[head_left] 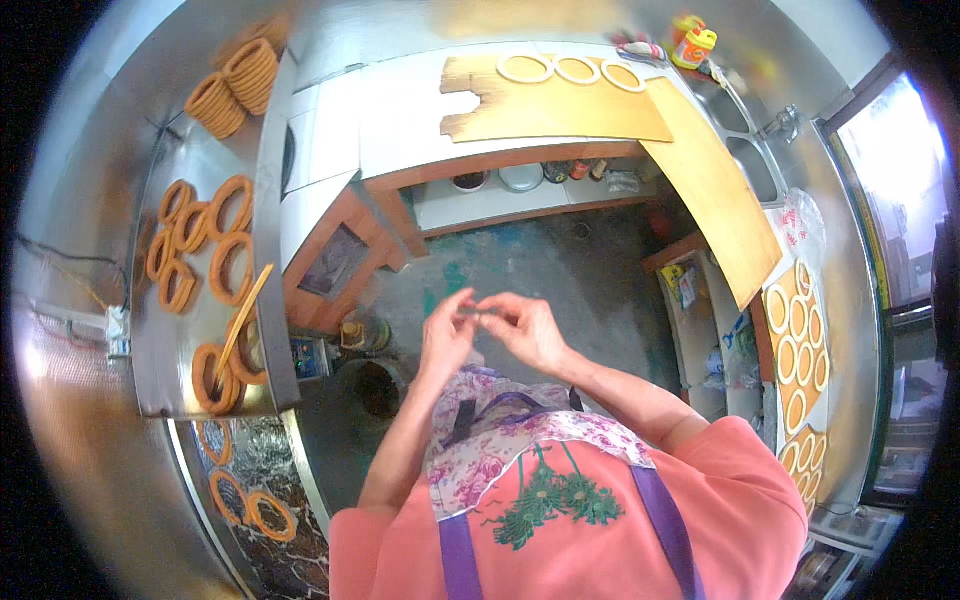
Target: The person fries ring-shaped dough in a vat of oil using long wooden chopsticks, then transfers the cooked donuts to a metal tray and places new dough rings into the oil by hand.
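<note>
My left hand (448,332) and my right hand (528,330) come together in front of my body, above the grey floor. On each the thumb and fingers are bent into a pinch, and the fingertips of both nearly meet. Whatever may be between them is too small to make out. Below the hands is my flowered apron (490,430), worn over a coral shirt (690,510). Neither hand touches the counters or the dough rings around me.
Browned dough rings (232,268) lie on a metal tray at left, with stacked rings (215,105) behind and a long stick (245,320) across some. More rings (270,515) float in dark oil. Pale rings (577,69) rest on a wooden board (560,115); others (787,360) sit at right.
</note>
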`<state>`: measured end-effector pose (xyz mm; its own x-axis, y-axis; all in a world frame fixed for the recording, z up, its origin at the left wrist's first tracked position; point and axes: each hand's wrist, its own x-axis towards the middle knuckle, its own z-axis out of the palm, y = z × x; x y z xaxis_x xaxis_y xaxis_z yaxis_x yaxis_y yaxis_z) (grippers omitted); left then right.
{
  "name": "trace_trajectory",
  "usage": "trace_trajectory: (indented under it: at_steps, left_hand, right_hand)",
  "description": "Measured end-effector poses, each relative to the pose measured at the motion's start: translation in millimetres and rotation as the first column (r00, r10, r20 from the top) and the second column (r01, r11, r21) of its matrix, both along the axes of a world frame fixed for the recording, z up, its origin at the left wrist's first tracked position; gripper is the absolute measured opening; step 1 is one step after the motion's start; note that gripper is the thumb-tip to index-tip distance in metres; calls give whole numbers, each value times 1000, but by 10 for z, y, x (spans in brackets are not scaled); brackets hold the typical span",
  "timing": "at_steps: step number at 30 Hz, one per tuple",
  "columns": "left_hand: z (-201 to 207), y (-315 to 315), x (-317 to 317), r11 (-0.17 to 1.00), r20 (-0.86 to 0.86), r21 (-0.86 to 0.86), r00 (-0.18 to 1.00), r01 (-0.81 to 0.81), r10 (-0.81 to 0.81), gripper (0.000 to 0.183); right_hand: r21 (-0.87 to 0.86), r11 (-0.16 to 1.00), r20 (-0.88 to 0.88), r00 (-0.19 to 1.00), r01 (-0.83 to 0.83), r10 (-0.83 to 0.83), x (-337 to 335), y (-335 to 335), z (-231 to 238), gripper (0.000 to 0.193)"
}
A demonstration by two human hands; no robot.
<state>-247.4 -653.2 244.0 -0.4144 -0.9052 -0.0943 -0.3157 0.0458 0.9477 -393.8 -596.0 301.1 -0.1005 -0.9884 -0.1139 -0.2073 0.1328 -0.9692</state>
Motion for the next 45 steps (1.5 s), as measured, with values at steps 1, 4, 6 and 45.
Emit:
trace_trajectory:
  at_steps: [1, 4, 6, 45]
  left_hand:
    - [-64, -264, -162, 999, -8, 34, 1000, -3, 4, 42]
    - [-319, -1107, -555, 997, -64, 75, 998, -23, 28, 45]
    - [-376, -1724, -792, 993, -86, 118, 996, -20, 31, 46]
    - [-1597, -6864, -4610, 754, 27, 654, 995, 54, -95, 23]
  right_hand:
    - [9, 998, -9, 998, 61, -61, -227, -166, -156, 22]
    - [15, 973, 2, 973, 231, -231, -853, -736, -405, 24]
    - [82, 958, 32, 960, 274, -278, -1224, -1205, -369, 28]
    - [440, 787, 558, 554, 433, -617, -4725, -6373, -2109, 18]
